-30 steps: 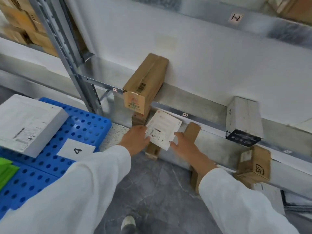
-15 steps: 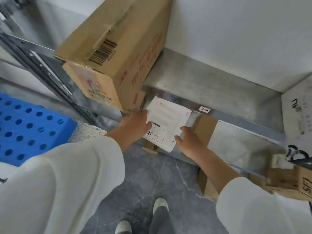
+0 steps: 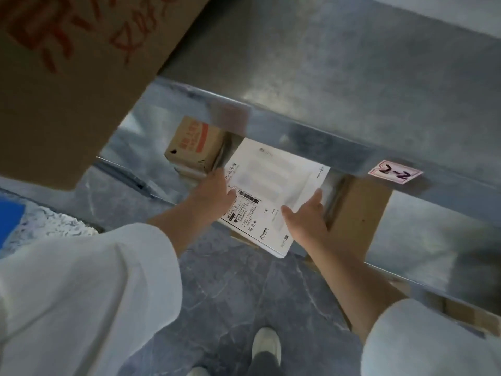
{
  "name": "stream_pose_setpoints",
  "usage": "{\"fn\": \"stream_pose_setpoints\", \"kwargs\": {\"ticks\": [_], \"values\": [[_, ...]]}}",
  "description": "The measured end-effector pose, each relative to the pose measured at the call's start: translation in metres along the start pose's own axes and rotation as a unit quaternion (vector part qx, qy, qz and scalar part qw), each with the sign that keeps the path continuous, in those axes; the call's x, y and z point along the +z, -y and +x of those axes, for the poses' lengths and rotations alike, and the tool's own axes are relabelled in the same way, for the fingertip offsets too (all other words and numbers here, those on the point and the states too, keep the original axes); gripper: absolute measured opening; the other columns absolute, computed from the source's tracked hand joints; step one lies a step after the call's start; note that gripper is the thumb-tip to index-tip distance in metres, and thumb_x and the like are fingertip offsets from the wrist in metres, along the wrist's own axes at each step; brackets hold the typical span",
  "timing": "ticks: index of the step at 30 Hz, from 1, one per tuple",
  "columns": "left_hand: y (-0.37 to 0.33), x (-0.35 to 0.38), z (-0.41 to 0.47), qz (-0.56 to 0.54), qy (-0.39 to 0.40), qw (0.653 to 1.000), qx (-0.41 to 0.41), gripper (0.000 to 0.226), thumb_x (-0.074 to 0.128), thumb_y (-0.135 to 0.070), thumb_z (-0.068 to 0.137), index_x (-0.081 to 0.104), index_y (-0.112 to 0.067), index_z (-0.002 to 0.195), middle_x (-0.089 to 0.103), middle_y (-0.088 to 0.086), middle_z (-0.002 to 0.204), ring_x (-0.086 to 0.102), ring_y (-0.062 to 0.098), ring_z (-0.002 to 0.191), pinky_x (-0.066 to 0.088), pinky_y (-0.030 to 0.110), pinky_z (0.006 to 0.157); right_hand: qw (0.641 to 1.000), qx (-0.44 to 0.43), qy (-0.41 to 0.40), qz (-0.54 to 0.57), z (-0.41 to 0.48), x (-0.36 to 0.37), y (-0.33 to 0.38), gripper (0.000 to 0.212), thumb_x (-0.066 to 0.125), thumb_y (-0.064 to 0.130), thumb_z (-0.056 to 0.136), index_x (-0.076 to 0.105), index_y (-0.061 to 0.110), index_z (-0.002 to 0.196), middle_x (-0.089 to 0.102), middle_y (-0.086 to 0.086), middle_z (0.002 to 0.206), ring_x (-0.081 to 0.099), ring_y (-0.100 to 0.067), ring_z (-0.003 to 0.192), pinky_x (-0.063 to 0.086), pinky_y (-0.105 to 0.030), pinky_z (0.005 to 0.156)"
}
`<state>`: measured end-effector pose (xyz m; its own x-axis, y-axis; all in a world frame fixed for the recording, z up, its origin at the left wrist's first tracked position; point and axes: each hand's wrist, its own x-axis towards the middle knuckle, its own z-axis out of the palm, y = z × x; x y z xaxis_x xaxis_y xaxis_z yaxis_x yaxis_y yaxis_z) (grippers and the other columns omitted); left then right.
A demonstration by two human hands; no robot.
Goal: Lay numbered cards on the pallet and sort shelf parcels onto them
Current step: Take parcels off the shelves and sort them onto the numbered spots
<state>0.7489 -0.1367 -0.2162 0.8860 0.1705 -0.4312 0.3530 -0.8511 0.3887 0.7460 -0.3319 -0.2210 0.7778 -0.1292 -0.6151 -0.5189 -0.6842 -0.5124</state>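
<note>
A flat white parcel (image 3: 273, 191) with a barcode label sticks out from under the metal shelf beam (image 3: 311, 137). My left hand (image 3: 214, 196) grips its left edge, thumb on the label side. My right hand (image 3: 306, 221) holds its right edge, thumb on top. Behind the parcel, on the lower shelf, sits a small brown box (image 3: 192, 145) with an orange stripe. To the parcel's right a plain brown carton (image 3: 357, 215) stands upright. Only a blue corner of the pallet (image 3: 9, 218) shows at the far left.
A large cardboard box (image 3: 70, 71) with red print overhangs the upper shelf at top left, close to my head. A tag reading 2-2 (image 3: 395, 171) is stuck on the beam. Grey stone floor (image 3: 230, 289) and my shoes lie below.
My view has dropped and moved in close under the shelf; the pallet has almost left the frame. Both hands stay on the white parcel's two edges at the lower shelf.
</note>
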Motion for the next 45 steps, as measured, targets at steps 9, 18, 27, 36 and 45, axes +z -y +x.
{"fn": "stream_pose_setpoints", "kwargs": {"ticks": [9, 18, 27, 36, 45], "values": [[0.007, 0.008, 0.008, -0.221, -0.01, 0.966, -0.131, 0.035, 0.07, -0.029, 0.086, 0.062, -0.008, 0.113, 0.068, 0.008, 0.111, 0.065, 0.026, 0.093, 0.055, 0.038, 0.082, 0.973, 0.083, 0.083, 0.198, 0.001, 0.012, -0.025, 0.084, 0.064, 0.048, 0.086, 0.015, 0.022, 0.149, 0.044, -0.002, 0.145, 0.049, -0.025, 0.126, 0.041, -0.046, 0.106], [0.007, 0.008, -0.042, -0.361, -0.137, 0.897, -0.216, 0.03, 0.07, -0.036, 0.085, 0.054, -0.017, 0.102, 0.066, -0.001, 0.094, 0.063, 0.011, 0.072, 0.046, 0.022, 0.05, 0.967, -0.01, 0.087, 0.241, -0.021, -0.004, -0.015, 0.072, 0.063, 0.034, 0.091, 0.019, 0.03, 0.148, 0.051, 0.006, 0.136, 0.052, -0.019, 0.12, 0.045, -0.04, 0.102], [-0.025, -0.013, -0.133, -0.418, -0.144, 0.872, -0.21, 0.03, 0.067, -0.033, 0.087, 0.053, -0.016, 0.106, 0.069, -0.002, 0.094, 0.069, 0.018, 0.08, 0.059, 0.033, 0.061, 0.981, -0.063, 0.035, 0.179, -0.076, -0.058, -0.01, 0.052, 0.056, 0.037, 0.095, 0.034, 0.032, 0.142, 0.059, 0.003, 0.125, 0.06, -0.019, 0.101, 0.05, -0.032, 0.077], [-0.04, -0.046, -0.258, -0.481, -0.191, 0.832, -0.199, 0.02, 0.069, -0.032, 0.086, 0.053, -0.023, 0.093, 0.07, -0.006, 0.092, 0.068, 0.014, 0.081, 0.057, 0.035, 0.073, 0.974, -0.11, 0.012, 0.197, -0.202, -0.088, -0.026, 0.05, 0.06, 0.038, 0.093, 0.04, 0.037, 0.138, 0.061, 0.011, 0.116, 0.06, -0.011, 0.098, 0.047, -0.026, 0.077], [-0.024, -0.078, -0.411, -0.513, -0.218, 0.807, -0.194, 0.017, 0.069, -0.035, 0.085, 0.057, -0.024, 0.091, 0.071, -0.005, 0.092, 0.07, 0.016, 0.083, 0.059, 0.037, 0.074, 0.968, -0.106, 0.033, 0.226, -0.355, -0.089, -0.048, 0.04, 0.061, 0.036, 0.093, 0.043, 0.047, 0.127, 0.063, 0.013, 0.119, 0.063, -0.013, 0.102, 0.054, -0.036, 0.087]]}}
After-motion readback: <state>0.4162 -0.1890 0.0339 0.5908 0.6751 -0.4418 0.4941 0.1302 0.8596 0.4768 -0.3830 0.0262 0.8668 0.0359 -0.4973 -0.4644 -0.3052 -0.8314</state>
